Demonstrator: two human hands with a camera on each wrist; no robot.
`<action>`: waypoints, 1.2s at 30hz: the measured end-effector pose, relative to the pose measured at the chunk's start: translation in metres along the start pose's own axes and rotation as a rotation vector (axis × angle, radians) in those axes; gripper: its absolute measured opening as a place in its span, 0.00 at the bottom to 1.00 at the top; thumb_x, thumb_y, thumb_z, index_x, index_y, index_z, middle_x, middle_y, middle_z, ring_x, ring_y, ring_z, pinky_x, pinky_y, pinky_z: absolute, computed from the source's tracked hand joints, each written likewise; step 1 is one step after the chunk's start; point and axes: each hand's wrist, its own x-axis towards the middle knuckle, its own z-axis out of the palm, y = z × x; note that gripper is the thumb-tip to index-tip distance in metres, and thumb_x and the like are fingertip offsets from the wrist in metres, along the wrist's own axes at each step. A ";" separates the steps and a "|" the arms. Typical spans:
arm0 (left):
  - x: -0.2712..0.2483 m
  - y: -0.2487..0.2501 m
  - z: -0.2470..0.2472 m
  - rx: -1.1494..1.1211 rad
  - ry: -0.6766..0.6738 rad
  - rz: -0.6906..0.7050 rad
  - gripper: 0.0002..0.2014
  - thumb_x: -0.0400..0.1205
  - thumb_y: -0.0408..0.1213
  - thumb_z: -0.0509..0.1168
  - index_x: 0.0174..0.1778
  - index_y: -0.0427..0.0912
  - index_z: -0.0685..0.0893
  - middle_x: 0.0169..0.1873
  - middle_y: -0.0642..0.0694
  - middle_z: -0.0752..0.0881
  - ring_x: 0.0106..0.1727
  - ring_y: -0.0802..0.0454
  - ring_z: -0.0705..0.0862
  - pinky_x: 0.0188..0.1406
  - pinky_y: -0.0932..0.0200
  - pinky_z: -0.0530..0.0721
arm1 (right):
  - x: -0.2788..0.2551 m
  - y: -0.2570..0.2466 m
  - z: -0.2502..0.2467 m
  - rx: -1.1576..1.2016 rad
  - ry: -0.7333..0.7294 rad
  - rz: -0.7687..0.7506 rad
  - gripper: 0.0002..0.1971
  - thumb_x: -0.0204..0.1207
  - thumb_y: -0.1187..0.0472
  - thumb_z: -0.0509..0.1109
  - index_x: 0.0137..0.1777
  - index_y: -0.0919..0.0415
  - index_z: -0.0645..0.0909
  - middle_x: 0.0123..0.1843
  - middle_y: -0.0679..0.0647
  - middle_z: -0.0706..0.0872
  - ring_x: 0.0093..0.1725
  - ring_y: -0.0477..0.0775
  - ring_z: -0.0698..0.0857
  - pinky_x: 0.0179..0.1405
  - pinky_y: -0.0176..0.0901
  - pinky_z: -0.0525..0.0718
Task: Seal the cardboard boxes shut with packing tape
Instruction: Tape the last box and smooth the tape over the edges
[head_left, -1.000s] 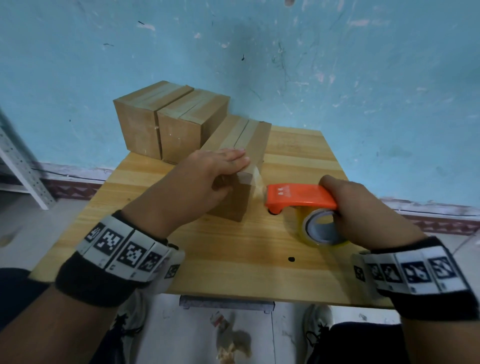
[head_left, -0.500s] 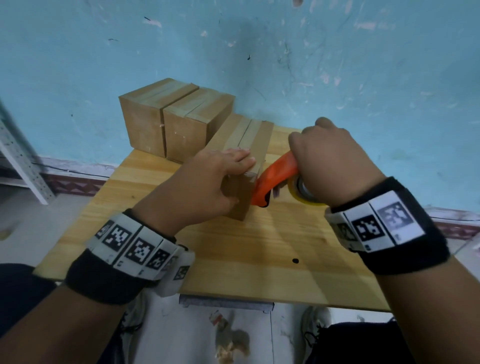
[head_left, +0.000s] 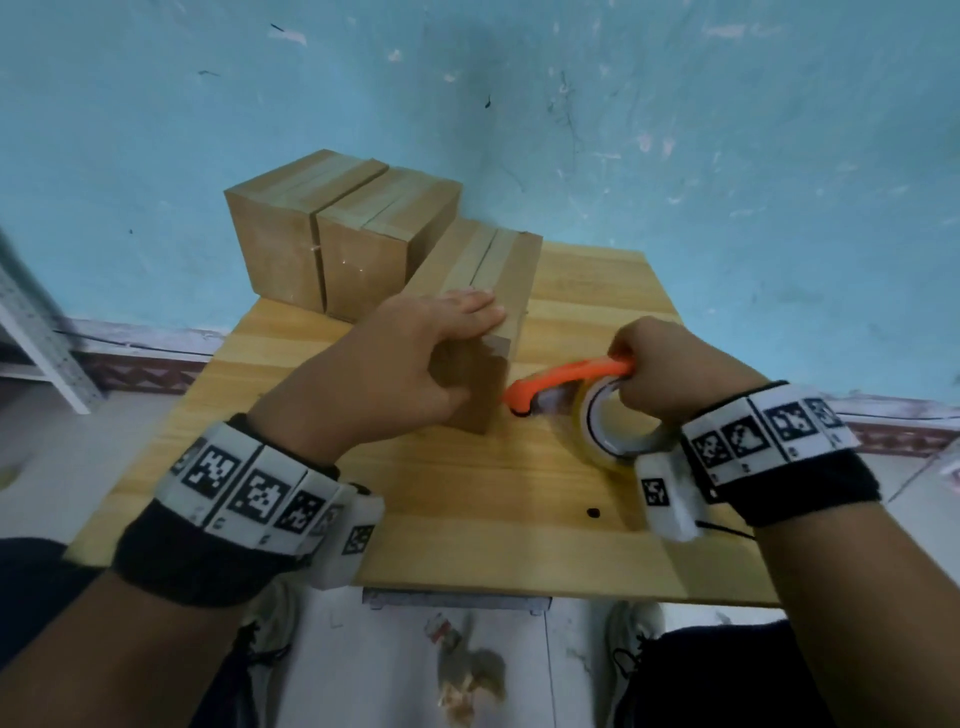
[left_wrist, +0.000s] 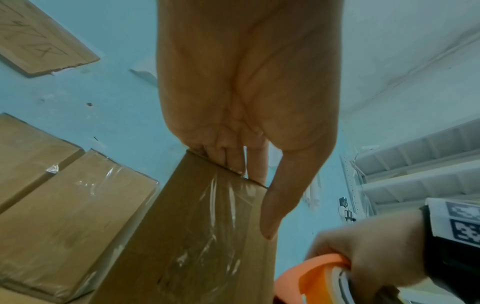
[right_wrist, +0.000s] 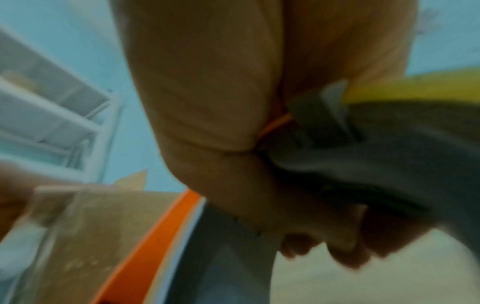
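Pressing the box (head_left: 480, 332) down on the surface (head_left: 467, 499), my left hand (head_left: 384, 369) clamps its near end. My right hand (head_left: 670, 374), wrapped around the dispenser (head_left: 566, 382), has swung back low beside it; tape now covers that end.

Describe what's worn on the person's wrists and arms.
Both forearms are bare, no sleeves or gloves. Left hand and right hand each have a black wristband topped by a ring of white square tags printed with black fiducial codes.
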 end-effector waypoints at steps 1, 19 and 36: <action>0.000 -0.001 0.000 0.002 0.000 -0.004 0.40 0.72 0.35 0.78 0.81 0.53 0.72 0.82 0.56 0.69 0.80 0.67 0.63 0.78 0.68 0.56 | 0.000 0.007 0.002 0.068 -0.029 0.081 0.07 0.73 0.68 0.67 0.49 0.64 0.82 0.41 0.57 0.86 0.42 0.58 0.86 0.39 0.47 0.84; -0.001 0.004 -0.007 -0.074 -0.054 -0.064 0.42 0.73 0.32 0.78 0.82 0.53 0.69 0.81 0.59 0.68 0.80 0.69 0.62 0.80 0.66 0.60 | -0.033 -0.035 0.002 0.249 0.313 -0.071 0.16 0.72 0.65 0.68 0.60 0.61 0.80 0.56 0.57 0.83 0.52 0.54 0.81 0.41 0.39 0.77; -0.018 -0.031 -0.032 -0.486 -0.126 -0.178 0.41 0.73 0.10 0.69 0.76 0.54 0.77 0.78 0.68 0.70 0.71 0.69 0.78 0.58 0.65 0.86 | -0.010 -0.052 0.045 0.328 -0.089 -0.186 0.63 0.67 0.69 0.79 0.85 0.50 0.31 0.47 0.55 0.89 0.43 0.51 0.89 0.44 0.52 0.91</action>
